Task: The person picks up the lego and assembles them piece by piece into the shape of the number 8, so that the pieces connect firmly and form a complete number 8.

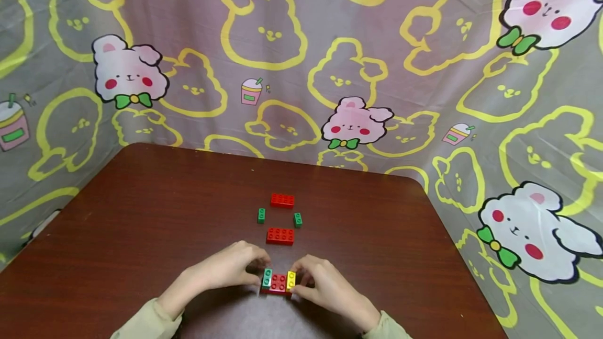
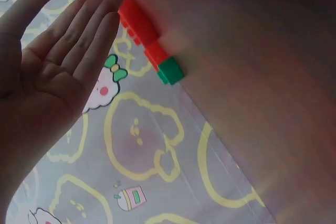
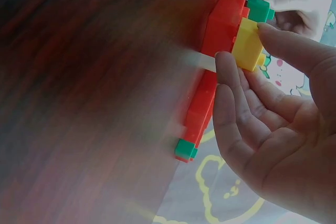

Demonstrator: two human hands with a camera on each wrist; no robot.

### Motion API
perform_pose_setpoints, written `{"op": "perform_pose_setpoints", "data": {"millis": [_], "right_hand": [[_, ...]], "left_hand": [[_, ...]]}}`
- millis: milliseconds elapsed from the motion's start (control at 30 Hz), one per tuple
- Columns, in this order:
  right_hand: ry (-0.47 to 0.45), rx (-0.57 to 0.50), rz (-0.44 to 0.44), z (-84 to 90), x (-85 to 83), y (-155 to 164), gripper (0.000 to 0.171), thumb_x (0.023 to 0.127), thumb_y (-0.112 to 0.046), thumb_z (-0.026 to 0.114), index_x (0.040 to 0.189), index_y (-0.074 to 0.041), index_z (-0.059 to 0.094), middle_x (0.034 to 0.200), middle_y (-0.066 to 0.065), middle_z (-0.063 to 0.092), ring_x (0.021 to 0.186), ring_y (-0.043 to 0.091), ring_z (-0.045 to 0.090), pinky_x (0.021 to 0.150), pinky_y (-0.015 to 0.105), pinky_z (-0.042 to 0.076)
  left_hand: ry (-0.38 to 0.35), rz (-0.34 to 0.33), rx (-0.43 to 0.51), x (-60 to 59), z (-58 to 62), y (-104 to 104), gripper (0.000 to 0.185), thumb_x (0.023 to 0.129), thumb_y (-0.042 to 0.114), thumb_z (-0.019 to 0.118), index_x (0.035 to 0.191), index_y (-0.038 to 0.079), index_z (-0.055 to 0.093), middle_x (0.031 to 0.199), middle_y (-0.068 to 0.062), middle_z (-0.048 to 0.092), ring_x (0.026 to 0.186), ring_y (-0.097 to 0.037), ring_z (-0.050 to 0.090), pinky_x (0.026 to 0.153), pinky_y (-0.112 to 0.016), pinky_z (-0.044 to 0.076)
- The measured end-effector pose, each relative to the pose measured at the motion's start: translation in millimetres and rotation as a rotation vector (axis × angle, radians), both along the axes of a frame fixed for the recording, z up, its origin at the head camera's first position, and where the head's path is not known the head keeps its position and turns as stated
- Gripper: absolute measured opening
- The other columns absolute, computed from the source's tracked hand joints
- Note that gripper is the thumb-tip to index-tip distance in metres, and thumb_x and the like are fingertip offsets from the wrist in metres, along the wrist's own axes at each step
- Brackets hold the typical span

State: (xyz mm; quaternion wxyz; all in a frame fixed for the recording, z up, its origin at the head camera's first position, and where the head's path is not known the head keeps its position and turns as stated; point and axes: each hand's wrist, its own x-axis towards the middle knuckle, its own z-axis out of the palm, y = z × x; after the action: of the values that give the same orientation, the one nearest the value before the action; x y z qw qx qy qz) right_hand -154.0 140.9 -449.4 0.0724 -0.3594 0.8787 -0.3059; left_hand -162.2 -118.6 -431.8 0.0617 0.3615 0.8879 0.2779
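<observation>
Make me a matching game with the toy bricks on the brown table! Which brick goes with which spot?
Things:
1. small yellow plastic brick
2. far red plastic brick
3. near loose red plastic brick
4. green plastic brick on the stack

Places:
A. closest to the curtain
B. by the right hand
C. by the left hand
D. lying between the far brick and the hands

Pairs: 1-B, 2-A, 3-D, 4-C

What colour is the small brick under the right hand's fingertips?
Yellow. The small brick sits on the red brick beside a green brick; the right wrist view shows it best.
</observation>
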Motion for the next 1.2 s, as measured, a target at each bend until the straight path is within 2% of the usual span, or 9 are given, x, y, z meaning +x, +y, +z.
{"op": "perform_pose_setpoints", "data": {"millis": [167,300,600,800,1033,1200], "right_hand": [[0.014,0.007,0.003,1.0,0.0,-0.4,0.023,0.085,-0.013,0.078,0.104,-0.009,0.065,0.098,0.003,0.068,0.074,-0.006,0.059,0.064,0.014,0.052],[0.009,0.015,0.002,2.0,-0.4,-0.1,0.022,0.086,-0.014,0.077,0.104,-0.01,0.065,0.098,0.002,0.068,0.075,-0.006,0.059,0.064,0.014,0.051],[0.009,0.022,0.003,1.0,-0.4,-0.4,0.022,0.086,-0.014,0.077,0.103,-0.01,0.064,0.097,0.001,0.068,0.076,-0.001,0.063,0.065,0.014,0.052],[0.016,0.03,0.003,1.8,-0.6,0.3,0.022,0.086,-0.014,0.077,0.104,-0.01,0.064,0.097,0.001,0.067,0.077,0.0,0.063,0.065,0.014,0.052],[0.024,0.034,0.001,1.9,-0.7,0.4,0.022,0.086,-0.014,0.077,0.104,-0.01,0.064,0.098,0.002,0.068,0.076,-0.002,0.062,0.064,0.013,0.05],[-0.004,0.038,-0.005,1.3,-0.8,0.4,0.022,0.087,-0.015,0.076,0.105,-0.01,0.064,0.099,0.003,0.068,0.075,-0.005,0.06,0.064,0.012,0.049]], "left_hand": [[0.021,0.061,0.013,-6.9,5.4,-4.0,0.033,0.079,0.016,0.082,0.107,0.002,0.071,0.099,-0.008,0.076,0.089,-0.015,0.071,0.073,-0.024,0.056],[0.051,0.117,0.018,-12.0,6.1,-3.1,0.031,0.08,0.016,0.082,0.105,0.001,0.071,0.099,-0.01,0.076,0.087,-0.019,0.072,0.072,-0.028,0.058],[0.1,0.27,0.004,-20.9,2.6,5.9,0.026,0.078,0.012,0.083,0.099,0.001,0.071,0.092,-0.008,0.074,0.081,-0.02,0.069,0.07,-0.033,0.058],[0.088,0.387,-0.02,-26.7,2.4,14.6,0.027,0.077,0.013,0.084,0.098,0.003,0.072,0.091,-0.007,0.074,0.078,-0.02,0.066,0.069,-0.037,0.056],[0.107,0.425,-0.053,-34.5,3.1,21.7,0.024,0.077,0.014,0.084,0.094,0.003,0.071,0.084,-0.007,0.072,0.07,-0.016,0.061,0.063,-0.037,0.053],[0.101,0.436,-0.062,-38.4,1.1,24.5,0.024,0.077,0.015,0.084,0.094,0.004,0.071,0.08,-0.006,0.07,0.067,-0.014,0.057,0.059,-0.035,0.051]]}}
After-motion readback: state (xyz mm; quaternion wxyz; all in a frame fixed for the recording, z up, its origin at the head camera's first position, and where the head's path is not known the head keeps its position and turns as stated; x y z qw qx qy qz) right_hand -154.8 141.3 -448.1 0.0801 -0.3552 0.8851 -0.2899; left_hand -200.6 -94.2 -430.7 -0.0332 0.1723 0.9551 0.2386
